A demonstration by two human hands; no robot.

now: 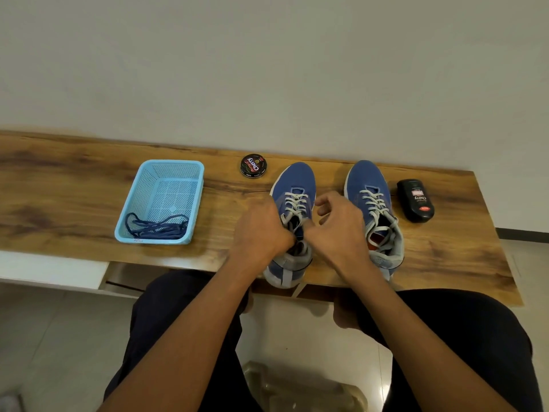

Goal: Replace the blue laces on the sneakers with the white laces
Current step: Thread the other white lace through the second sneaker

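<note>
On the long wooden table with a dark-streaked grain (74, 185) stand two blue knit sneakers with pale grey heels, toes pointing away from the person. The right sneaker (370, 185) already carries white laces (375, 200) criss-crossed up to its collar, their ends lying loose over the opening. The left sneaker (294, 179) also shows a white lace (295, 202) crossed through its lower eyelets, and both hands work at its top.

The left hand (261, 230) has its fingers curled together at the tongue, seemingly pinching a lace end, though the knuckles hide the grip and it cannot be confirmed. The right hand (335, 224) sits just beside it, with thumb and forefinger closed near the same spot and the other fingers loosely bent above the shoe.

The dark blue laces (157, 228) lie coiled in the near end of the light blue perforated plastic basket (175, 166), well to the left. A round black shoe-polish tin (253, 165) and a black liquid-polish bottle (415, 200) lie on the table beside the shoes.

The task looks nearly done: the step in hand is finishing the last eyelets or the knot on the left sneaker. The next move likely calls for drawing both ends evenly taut, then tying them.
</note>
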